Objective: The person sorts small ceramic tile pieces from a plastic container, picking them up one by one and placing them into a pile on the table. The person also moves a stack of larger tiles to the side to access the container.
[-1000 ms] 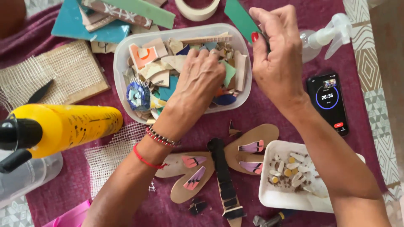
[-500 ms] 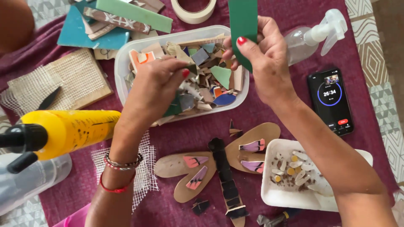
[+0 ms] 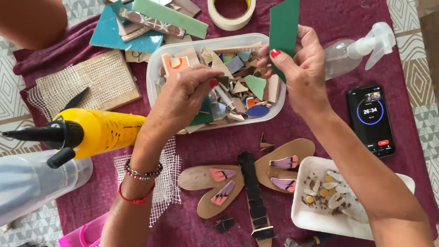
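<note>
My right hand (image 3: 304, 73) holds a flat green tile piece (image 3: 283, 27) upright above the right end of a clear plastic tub (image 3: 153, 68) full of broken tile shards (image 3: 238, 89). Over the tub's left half, my left hand (image 3: 183, 98) has its fingertips pinched together on a small grey shard. Below the tub lies a wooden butterfly shape (image 3: 297, 151) with a dark tiled body and pink and purple pieces on its wings.
A yellow glue bottle (image 3: 91, 132) lies at the left beside mesh (image 3: 160, 183). Spray bottle (image 3: 356, 50), phone (image 3: 371, 120), tape roll (image 3: 231, 11), white tray of small bits (image 3: 347, 196), stacked tiles (image 3: 151, 20) and a mesh-covered board (image 3: 87, 82) surround the maroon cloth.
My left hand lifted out of the shards and shifted left, pinching a piece. My right hand raised the green tile higher over the tub's right end.
</note>
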